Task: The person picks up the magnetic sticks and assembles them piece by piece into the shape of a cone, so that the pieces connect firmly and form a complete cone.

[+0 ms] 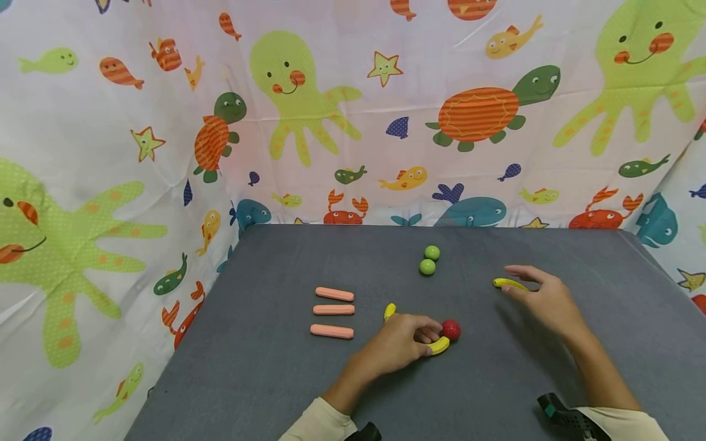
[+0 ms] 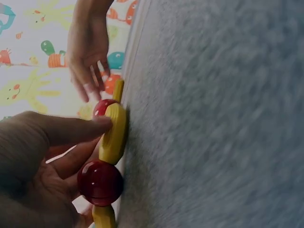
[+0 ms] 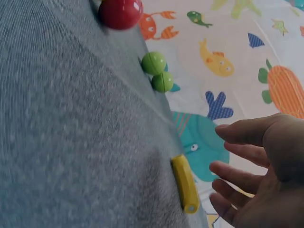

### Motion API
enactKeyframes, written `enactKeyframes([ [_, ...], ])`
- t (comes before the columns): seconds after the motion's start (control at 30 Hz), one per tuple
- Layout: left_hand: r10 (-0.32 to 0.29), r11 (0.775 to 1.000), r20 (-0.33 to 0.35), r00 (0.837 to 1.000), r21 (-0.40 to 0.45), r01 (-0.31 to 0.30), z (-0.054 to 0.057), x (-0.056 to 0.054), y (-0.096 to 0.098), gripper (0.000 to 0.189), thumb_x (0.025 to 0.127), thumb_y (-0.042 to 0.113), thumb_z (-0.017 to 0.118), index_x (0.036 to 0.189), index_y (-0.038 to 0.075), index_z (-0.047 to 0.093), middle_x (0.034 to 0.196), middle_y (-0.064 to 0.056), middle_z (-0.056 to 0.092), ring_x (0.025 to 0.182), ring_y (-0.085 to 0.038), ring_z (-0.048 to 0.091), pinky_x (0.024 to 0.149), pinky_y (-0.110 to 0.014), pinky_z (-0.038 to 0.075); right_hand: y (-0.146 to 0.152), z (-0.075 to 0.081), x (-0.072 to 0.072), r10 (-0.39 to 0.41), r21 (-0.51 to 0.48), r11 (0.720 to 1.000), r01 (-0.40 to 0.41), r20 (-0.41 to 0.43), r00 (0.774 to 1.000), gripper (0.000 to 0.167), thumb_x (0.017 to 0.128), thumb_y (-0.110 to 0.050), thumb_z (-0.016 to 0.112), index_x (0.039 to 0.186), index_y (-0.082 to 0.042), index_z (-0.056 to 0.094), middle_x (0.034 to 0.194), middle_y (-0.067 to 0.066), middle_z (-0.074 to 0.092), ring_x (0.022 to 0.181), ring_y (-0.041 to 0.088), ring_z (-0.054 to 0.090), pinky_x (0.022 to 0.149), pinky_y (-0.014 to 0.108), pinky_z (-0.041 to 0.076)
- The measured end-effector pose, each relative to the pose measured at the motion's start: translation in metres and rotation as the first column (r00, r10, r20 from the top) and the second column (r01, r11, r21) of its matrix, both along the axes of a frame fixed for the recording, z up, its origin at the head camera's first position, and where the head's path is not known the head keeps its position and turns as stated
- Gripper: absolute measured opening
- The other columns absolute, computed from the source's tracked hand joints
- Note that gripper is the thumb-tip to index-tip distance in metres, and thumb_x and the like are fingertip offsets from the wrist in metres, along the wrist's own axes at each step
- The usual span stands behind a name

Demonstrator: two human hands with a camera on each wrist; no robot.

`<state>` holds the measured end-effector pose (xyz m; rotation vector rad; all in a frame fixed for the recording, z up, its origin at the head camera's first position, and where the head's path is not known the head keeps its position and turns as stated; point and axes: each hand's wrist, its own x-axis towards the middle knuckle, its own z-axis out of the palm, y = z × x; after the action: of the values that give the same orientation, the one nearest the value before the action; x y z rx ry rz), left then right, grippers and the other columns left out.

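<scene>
My left hand (image 1: 398,345) pinches a yellow toy banana (image 1: 439,346) low on the table, its thumb lying on the banana (image 2: 112,135) in the left wrist view. A red ball (image 1: 450,330) touches or nearly touches that banana's far side. Another dark red ball (image 2: 100,183) shows beside the left fingers; from the head it is hidden by the hand. A second banana (image 1: 390,310) pokes out behind the left hand. Over at the right, my right hand (image 1: 548,302) hovers near a third banana (image 1: 508,283), fingers relaxed and apart from the banana (image 3: 185,184) in the right wrist view.
Three pink sausage-like pieces (image 1: 333,310) lie in a column on the left of the grey table (image 1: 265,380). Two green balls (image 1: 427,267) sit close together towards the back. A printed sea-animal curtain (image 1: 342,104) hangs behind the table and along its sides.
</scene>
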<state>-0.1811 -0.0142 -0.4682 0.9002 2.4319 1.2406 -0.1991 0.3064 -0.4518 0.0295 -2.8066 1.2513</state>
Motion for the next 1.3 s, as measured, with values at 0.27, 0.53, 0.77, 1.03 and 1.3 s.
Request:
enactKeyframes([
  [0.27,0.016,0.994,-0.046,0.999,-0.103,-0.02,0.002,-0.001,-0.002,0.035,0.09,0.023,0.087,0.122,0.011,0.077,0.086,0.017,0.073,0.078,0.013,0.06,0.097,-0.022,0.043,0.011,-0.007,0.0,0.01,0.054,0.998,-0.013,0.059,0.998,0.057,0.106,-0.036,0.067,0.147,0.002,0.057,0.144,0.034,0.057,0.132,0.053,0.051,0.096,0.066,0.045],
  [0.53,0.051,0.988,-0.088,0.995,-0.144,-0.063,0.002,0.002,0.001,0.036,0.091,0.035,0.085,0.121,0.018,0.079,0.08,0.024,0.07,0.074,0.015,0.056,0.09,-0.033,0.032,0.012,-0.011,-0.004,-0.018,0.111,0.994,0.013,0.05,0.999,0.043,0.1,-0.019,0.074,0.135,0.004,0.065,0.115,0.023,0.072,0.096,0.03,0.067,0.071,0.031,0.05],
  [0.77,0.094,0.979,-0.127,0.987,-0.167,-0.115,0.0,0.003,0.001,0.032,0.088,0.042,0.087,0.112,0.022,0.082,0.079,0.025,0.069,0.077,0.013,0.055,0.085,-0.031,0.03,0.013,-0.011,-0.005,0.007,0.137,0.99,-0.018,0.081,0.997,0.041,0.097,-0.019,0.076,0.129,0.006,0.067,0.101,0.013,0.071,0.083,0.019,0.059,0.065,0.031,0.045],
  [1.03,0.106,0.973,-0.157,0.982,-0.189,-0.135,-0.002,0.004,0.001,0.031,0.086,0.044,0.089,0.111,0.026,0.083,0.082,0.027,0.069,0.084,0.011,0.058,0.084,-0.032,0.029,0.012,-0.013,-0.004,0.0,0.159,0.987,-0.017,0.104,0.995,0.037,0.096,-0.018,0.077,0.124,0.005,0.071,0.101,0.016,0.073,0.081,0.021,0.059,0.063,0.031,0.046],
  [1.3,0.126,0.972,-0.15,0.981,-0.178,-0.152,-0.001,0.005,0.0,0.03,0.086,0.044,0.088,0.111,0.028,0.084,0.093,0.024,0.076,0.094,0.008,0.062,0.085,-0.035,0.029,0.01,-0.01,-0.005,0.011,0.169,0.985,-0.031,0.121,0.993,0.035,0.096,-0.018,0.075,0.121,0.007,0.073,0.104,0.019,0.074,0.083,0.021,0.06,0.066,0.034,0.047],
])
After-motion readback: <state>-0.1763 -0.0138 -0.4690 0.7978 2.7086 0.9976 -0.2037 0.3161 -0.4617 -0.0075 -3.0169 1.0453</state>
